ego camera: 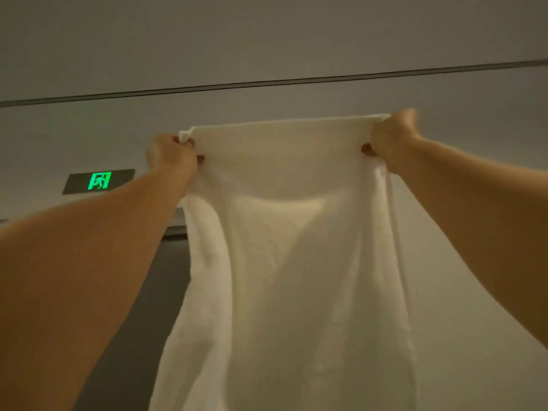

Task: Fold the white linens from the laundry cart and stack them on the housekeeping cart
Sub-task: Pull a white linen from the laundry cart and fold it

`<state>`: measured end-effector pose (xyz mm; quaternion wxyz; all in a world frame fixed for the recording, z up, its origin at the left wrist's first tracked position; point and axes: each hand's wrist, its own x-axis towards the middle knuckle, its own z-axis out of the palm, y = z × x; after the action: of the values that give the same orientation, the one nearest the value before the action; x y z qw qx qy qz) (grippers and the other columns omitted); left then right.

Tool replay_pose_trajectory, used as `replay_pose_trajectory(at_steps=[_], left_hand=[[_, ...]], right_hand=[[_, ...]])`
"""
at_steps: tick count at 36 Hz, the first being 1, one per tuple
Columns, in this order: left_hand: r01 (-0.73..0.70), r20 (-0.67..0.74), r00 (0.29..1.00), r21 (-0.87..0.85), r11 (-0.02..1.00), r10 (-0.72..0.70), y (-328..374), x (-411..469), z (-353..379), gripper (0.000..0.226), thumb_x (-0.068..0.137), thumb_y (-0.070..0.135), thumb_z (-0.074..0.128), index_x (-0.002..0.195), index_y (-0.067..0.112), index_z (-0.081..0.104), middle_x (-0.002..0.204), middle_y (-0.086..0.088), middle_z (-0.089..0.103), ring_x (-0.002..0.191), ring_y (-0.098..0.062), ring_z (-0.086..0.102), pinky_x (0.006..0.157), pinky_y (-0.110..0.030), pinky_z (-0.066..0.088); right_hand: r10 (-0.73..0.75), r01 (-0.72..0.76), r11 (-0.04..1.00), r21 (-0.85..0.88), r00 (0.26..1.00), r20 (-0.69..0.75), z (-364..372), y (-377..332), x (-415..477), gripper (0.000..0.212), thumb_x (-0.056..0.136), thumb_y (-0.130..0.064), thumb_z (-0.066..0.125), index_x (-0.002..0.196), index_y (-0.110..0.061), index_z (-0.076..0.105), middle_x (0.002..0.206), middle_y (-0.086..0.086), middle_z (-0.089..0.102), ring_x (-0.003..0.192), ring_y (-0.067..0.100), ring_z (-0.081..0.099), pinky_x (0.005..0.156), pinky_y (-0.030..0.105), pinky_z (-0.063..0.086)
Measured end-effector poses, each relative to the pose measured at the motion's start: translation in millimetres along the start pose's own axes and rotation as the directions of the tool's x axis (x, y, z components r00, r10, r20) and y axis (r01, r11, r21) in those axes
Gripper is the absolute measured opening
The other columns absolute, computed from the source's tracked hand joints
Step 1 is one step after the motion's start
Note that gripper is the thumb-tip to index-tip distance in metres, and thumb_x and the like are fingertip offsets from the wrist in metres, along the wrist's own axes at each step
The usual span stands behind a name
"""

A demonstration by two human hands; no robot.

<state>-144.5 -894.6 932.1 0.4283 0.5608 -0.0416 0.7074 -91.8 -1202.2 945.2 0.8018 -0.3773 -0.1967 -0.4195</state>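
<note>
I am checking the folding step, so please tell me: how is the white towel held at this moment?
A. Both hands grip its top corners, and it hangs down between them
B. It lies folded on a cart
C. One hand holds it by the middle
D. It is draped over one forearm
A: the left hand and the right hand each grip a top corner of the white towel, which hangs spread open below them.

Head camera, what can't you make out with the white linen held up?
Lower end of the white linen: cut off by the bottom edge, head view.
Most fingers of the left hand and right hand: hidden by the linen's corners, head view.
Both carts: outside the frame.
</note>
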Motion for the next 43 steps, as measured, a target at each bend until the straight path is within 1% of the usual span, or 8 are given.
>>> replay_pose_trajectory(at_steps=[5, 10, 18, 23, 27, 33, 39, 43], left_hand=[[0.018, 0.062, 0.998, -0.045, 0.999, -0.016, -13, -7, -4, 0.016, 0.097, 0.031, 0.053, 0.101, 0.017, 0.059, 0.082, 0.002, 0.067, 0.078, -0.016, 0.067, 0.082, -0.035, 0.055], [0.031, 0.077, 0.997, -0.114, 0.993, -0.022, -18, -7, -2, 0.008, 0.097, 0.031, 0.052, 0.096, 0.023, 0.054, 0.088, 0.002, 0.066, 0.085, -0.018, 0.068, 0.088, -0.04, 0.054], [0.041, 0.115, 0.993, -0.11, 0.993, -0.028, -33, -20, 15, 0.009, 0.096, 0.028, 0.055, 0.098, 0.02, 0.06, 0.092, -0.001, 0.067, 0.087, -0.02, 0.068, 0.087, -0.04, 0.056], [0.043, 0.13, 0.991, -0.088, 0.995, -0.032, -49, -26, 33, 0.025, 0.097, 0.03, 0.053, 0.112, 0.012, 0.063, 0.096, -0.003, 0.071, 0.069, -0.004, 0.065, 0.063, -0.02, 0.05], [0.045, 0.173, 0.984, -0.031, 0.999, -0.039, -76, -36, 51, 0.018, 0.098, 0.027, 0.055, 0.106, 0.012, 0.061, 0.092, 0.002, 0.065, 0.064, 0.0, 0.058, 0.069, -0.021, 0.047], [0.171, 0.26, 0.957, -0.132, 0.976, -0.132, -168, -41, 88, 0.023, 0.095, 0.02, 0.058, 0.109, 0.003, 0.061, 0.109, -0.014, 0.066, 0.085, -0.023, 0.069, 0.082, -0.039, 0.058], [0.294, 0.375, 0.899, -0.132, 0.947, -0.227, -310, -75, 137, 0.009, 0.098, 0.02, 0.053, 0.1, 0.011, 0.054, 0.099, -0.003, 0.062, 0.085, -0.02, 0.07, 0.084, -0.038, 0.057], [0.377, 0.433, 0.849, -0.097, 0.921, -0.302, -394, -109, 170, 0.018, 0.099, 0.017, 0.05, 0.081, 0.018, 0.048, 0.091, -0.001, 0.059, 0.076, -0.017, 0.069, 0.081, -0.037, 0.058]], right_hand=[[-0.005, -0.006, 0.977, -0.212, 0.999, -0.05, -8, 18, -6, 0.03, 0.099, -0.03, 0.025, 0.082, -0.017, 0.047, 0.083, 0.001, 0.05, 0.102, 0.028, 0.061, 0.095, 0.039, 0.05], [0.106, -0.108, 0.993, -0.038, 0.993, -0.042, -8, 25, -4, 0.026, 0.093, -0.027, 0.031, 0.085, -0.013, 0.051, 0.093, 0.004, 0.057, 0.098, 0.028, 0.064, 0.092, 0.039, 0.053], [0.013, -0.006, 0.987, -0.161, 0.999, 0.042, -25, 41, 9, 0.019, 0.096, -0.014, 0.04, 0.078, -0.019, 0.044, 0.085, 0.0, 0.048, 0.09, 0.022, 0.058, 0.089, 0.041, 0.055], [-0.09, 0.115, 0.941, -0.319, 0.992, 0.093, -36, 67, 29, 0.032, 0.076, -0.004, 0.056, 0.106, -0.013, 0.05, 0.104, 0.004, 0.052, 0.101, 0.028, 0.059, 0.086, 0.041, 0.056], [-0.058, 0.091, 0.937, -0.337, 0.993, 0.105, -45, 97, 37, 0.032, 0.091, -0.006, 0.055, 0.122, -0.015, 0.053, 0.097, -0.001, 0.056, 0.085, 0.018, 0.059, 0.057, 0.025, 0.059], [-0.137, 0.186, 0.832, -0.522, 0.982, 0.132, -49, 177, 45, 0.048, 0.083, -0.001, 0.063, 0.128, -0.012, 0.052, 0.119, 0.01, 0.055, 0.102, 0.031, 0.061, 0.079, 0.042, 0.058], [-0.074, 0.118, 0.776, -0.619, 0.993, 0.097, -57, 303, 48, 0.018, 0.085, -0.006, 0.056, 0.101, -0.015, 0.058, 0.09, 0.004, 0.055, 0.093, 0.035, 0.065, 0.077, 0.045, 0.058], [-0.034, 0.055, 0.713, -0.699, 0.998, 0.044, -71, 397, 49, 0.024, 0.089, -0.013, 0.054, 0.113, -0.01, 0.058, 0.111, 0.01, 0.059, 0.1, 0.032, 0.063, 0.076, 0.042, 0.059]])
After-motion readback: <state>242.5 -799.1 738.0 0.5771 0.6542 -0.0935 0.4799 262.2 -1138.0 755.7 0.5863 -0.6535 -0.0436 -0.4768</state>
